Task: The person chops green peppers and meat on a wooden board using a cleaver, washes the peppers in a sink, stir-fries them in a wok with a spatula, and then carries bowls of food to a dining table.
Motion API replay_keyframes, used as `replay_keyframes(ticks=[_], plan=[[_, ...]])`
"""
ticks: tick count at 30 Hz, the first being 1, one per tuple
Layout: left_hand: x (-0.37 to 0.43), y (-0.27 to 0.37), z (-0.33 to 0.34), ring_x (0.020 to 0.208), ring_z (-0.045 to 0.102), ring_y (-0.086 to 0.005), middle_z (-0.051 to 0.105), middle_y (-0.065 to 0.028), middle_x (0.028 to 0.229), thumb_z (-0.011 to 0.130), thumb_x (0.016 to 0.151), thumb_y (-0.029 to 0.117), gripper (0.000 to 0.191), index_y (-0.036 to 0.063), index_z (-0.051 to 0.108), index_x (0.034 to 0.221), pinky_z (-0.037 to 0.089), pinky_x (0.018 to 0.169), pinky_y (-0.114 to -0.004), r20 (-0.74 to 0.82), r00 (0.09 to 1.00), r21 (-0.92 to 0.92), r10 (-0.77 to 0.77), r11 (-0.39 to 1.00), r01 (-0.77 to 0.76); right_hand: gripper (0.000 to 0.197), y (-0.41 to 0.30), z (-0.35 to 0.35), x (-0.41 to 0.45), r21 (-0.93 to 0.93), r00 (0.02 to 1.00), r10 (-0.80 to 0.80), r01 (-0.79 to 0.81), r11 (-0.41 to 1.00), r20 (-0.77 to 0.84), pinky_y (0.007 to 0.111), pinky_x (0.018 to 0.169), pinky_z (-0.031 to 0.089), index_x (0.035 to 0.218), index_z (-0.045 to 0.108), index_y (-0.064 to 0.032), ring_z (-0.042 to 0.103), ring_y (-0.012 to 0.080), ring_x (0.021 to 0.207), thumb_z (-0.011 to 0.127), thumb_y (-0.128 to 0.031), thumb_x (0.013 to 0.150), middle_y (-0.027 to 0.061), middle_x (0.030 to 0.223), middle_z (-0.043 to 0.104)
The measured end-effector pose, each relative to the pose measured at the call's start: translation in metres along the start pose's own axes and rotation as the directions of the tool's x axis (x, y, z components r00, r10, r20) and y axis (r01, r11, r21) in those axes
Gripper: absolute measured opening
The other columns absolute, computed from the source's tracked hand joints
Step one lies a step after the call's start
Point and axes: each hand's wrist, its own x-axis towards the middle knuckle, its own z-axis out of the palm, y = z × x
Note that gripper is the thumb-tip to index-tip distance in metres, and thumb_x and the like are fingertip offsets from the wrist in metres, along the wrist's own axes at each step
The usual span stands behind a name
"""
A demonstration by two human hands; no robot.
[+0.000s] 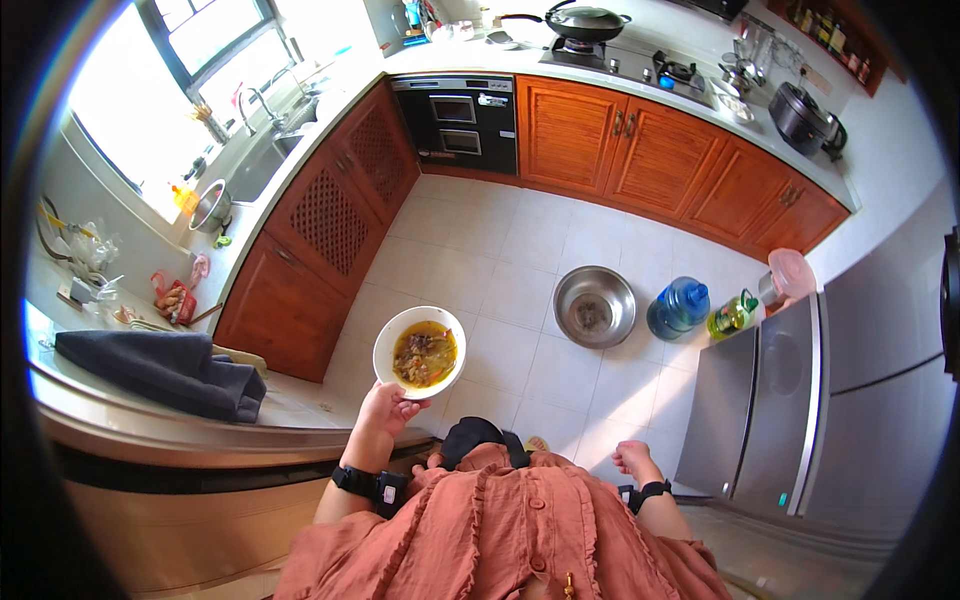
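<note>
My left hand (391,409) grips the near rim of a white bowl (382,349), thumb at the edge and fingers curled underneath. The bowl holds a yellowish, oily soup (425,354) with dark chunks and bits of orange and green. It is held out over the tiled floor, in front of me and to the left. Low at my right side hangs my right hand (634,458), its fingers curled in with nothing seen in them. The refrigerator (776,405) is the closest large thing to that hand.
A steel basin (562,300), a large blue water bottle (677,309) and an oil bottle (730,318) stand on the floor ahead right. Wooden cabinets (570,135) line the far side under a gas stove (630,73) with a lidded wok (585,26). The sink (259,171) is left.
</note>
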Motion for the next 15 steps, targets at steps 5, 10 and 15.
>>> replay_keyframes(ticks=[5, 10, 15], plan=[[0.06, 0.022, 0.024, 0.055, 0.059, -0.0275, 0.056, -0.0193, 0.078, 0.033, 0.067, -0.004, 0.037, 0.0006, 0.037, 0.103, 0.048, 0.039, -0.025, 0.044, 0.997, 0.021, -0.062, 0.998, 0.062, 0.008, -0.024, -0.007, 0.016, 0.042, 0.998, 0.051, -0.05, 0.998, -0.028, 0.025, 0.035, 0.038, 0.072, 0.053, -0.0039, 0.048, 0.0132, 0.046, 0.045, -0.007, 0.072, 0.0067, 0.061, 0.052], [0.13, 0.057, 0.062, 0.055, 0.059, -0.024, 0.057, -0.016, 0.074, 0.035, 0.068, -0.004, 0.035, 0.004, 0.041, 0.101, 0.049, 0.041, -0.024, 0.077, 0.99, 0.084, -0.115, 0.99, 0.109, 0.009, -0.084, -0.014, 0.027, -0.149, 0.998, -0.069, 0.067, 0.987, -0.008, 0.026, 0.035, 0.037, 0.072, 0.053, -0.0026, 0.048, 0.014, 0.045, 0.045, -0.008, 0.072, 0.0078, 0.061, 0.052], [0.187, 0.104, 0.08, 0.057, 0.06, -0.0273, 0.057, -0.0168, 0.078, 0.036, 0.069, -0.004, 0.039, 0.0062, 0.04, 0.107, 0.049, 0.04, -0.026, 0.126, 0.985, 0.088, -0.122, 0.99, 0.111, 0.009, -0.177, 0.017, 0.029, -0.262, 0.996, -0.084, 0.08, 0.962, -0.004, 0.026, 0.036, 0.037, 0.071, 0.052, -0.0025, 0.048, 0.0139, 0.046, 0.045, -0.008, 0.072, 0.0079, 0.062, 0.052]])
